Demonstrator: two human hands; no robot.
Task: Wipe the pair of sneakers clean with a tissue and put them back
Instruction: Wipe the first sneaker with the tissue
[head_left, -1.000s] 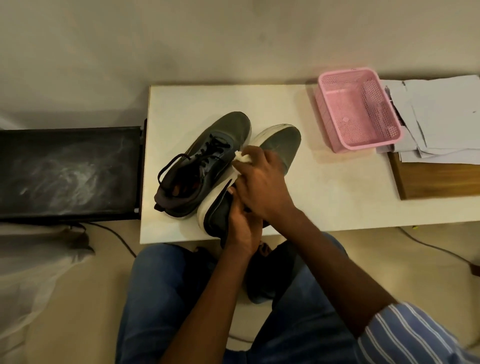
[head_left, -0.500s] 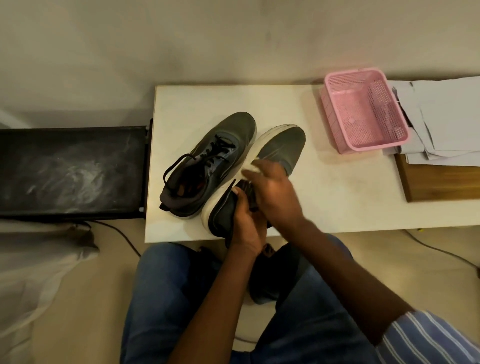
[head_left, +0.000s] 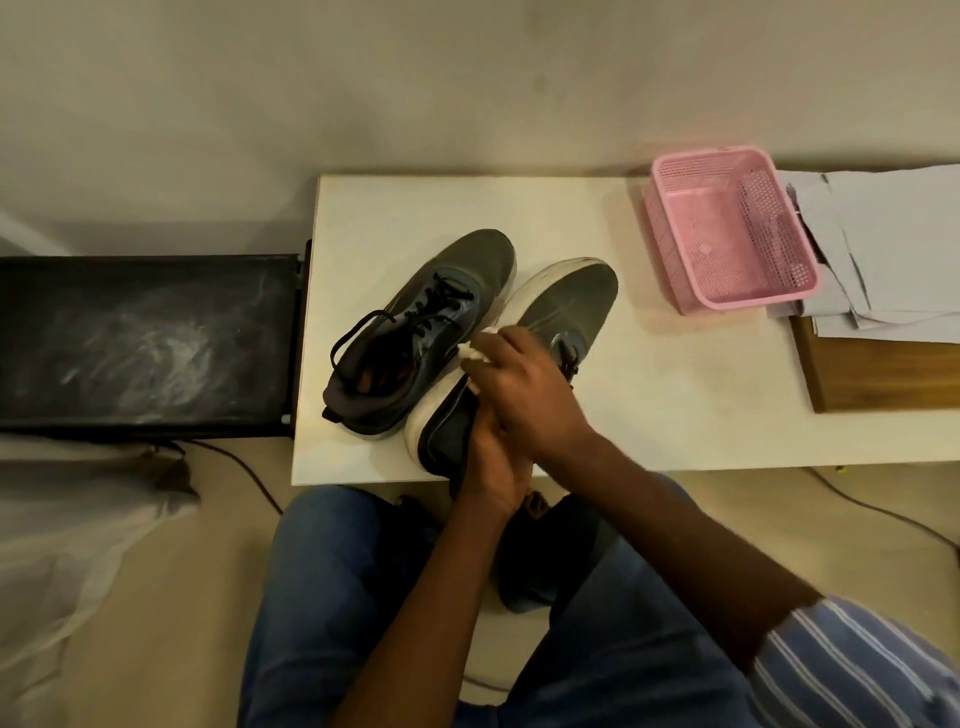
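Note:
Two grey sneakers with white soles lie on the white table (head_left: 649, 405). The left sneaker (head_left: 415, 332) rests flat with black laces showing. The right sneaker (head_left: 561, 306) is tipped on its side, heel at the table's front edge. My left hand (head_left: 491, 462) grips its heel from below. My right hand (head_left: 524, 389) is pressed over its middle, holding a small white tissue (head_left: 475, 351) against the sole's side. Most of the tissue is hidden under my fingers.
A pink perforated basket (head_left: 732, 228) stands at the back right of the table, beside loose papers (head_left: 883, 249) on a wooden board (head_left: 883, 374). A black box (head_left: 145, 343) sits left of the table. Cables run on the floor.
My right hand slid back along the right sneaker's side and then forward again with the tissue. My left hand kept its hold on the heel.

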